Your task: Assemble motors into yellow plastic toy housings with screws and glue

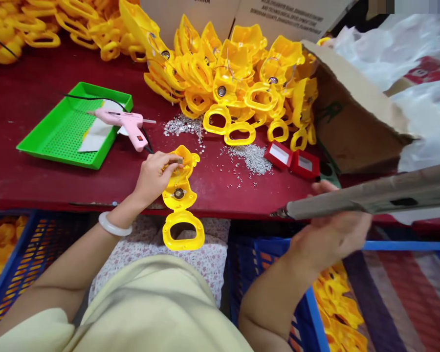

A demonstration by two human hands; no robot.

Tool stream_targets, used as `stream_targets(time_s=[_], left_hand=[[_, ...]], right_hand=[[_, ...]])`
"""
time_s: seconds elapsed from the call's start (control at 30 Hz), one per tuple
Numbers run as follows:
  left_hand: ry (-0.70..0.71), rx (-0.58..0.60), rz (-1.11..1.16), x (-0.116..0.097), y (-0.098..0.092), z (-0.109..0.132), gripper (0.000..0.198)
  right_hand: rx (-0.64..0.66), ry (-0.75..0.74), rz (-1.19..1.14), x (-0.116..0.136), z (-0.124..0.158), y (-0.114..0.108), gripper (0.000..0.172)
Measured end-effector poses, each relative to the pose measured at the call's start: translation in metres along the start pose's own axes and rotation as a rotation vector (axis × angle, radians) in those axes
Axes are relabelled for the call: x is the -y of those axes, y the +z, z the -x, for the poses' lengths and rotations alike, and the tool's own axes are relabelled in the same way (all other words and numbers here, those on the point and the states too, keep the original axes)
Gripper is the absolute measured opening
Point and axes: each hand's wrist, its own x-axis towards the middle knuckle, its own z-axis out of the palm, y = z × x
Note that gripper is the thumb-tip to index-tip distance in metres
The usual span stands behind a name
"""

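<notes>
My left hand (152, 176), with a white bangle on the wrist, is closed in a pinch over a yellow plastic housing (181, 198) at the table's front edge. A small greyish piece (180, 160) shows at its fingertips; its kind is too small to make out. The housing has a round dark metal part in its middle, and its yellow ring-shaped end (183, 244) hangs above my lap. My right hand (333, 237) is wrapped round a long grey electric screwdriver (370, 193), held level on the right. Its bit points left, apart from the housing.
A pink glue gun (126, 122) lies across a green tray (33, 146). Small shiny washers (183, 125) and loose screws (254, 159) are heaped beside red boxes (292, 160). Yellow housings (238, 73) pile up behind, by a cardboard box (355, 107). Blue crates (311, 313) flank my lap.
</notes>
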Motion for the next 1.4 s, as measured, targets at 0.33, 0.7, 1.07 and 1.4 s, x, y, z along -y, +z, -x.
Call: stream_targets(time_s=[0.33,0.7,1.07,1.4], left_hand=[[-0.001,-0.046,-0.009,-0.001,0.0,0.001,0.009],[0.193,-0.103,0.01,-0.005,-0.006,0.002,0.015],[0.223,-0.228,0.08,-0.033,-0.019,0.02,0.008],[-0.704,0.471,1.28,-0.089,-0.007,0.072,0.032]], right_hand=[[0.19,0.177,-0.104,0.024,0.002,0.06,0.018],[0.142,0.064,-0.057,-0.012,0.007,0.14,0.022],[0.195,0.123,-0.307,0.045,0.016,0.109,0.015],[0.607,0.092,-0.589,0.115,0.047,0.057,0.015]])
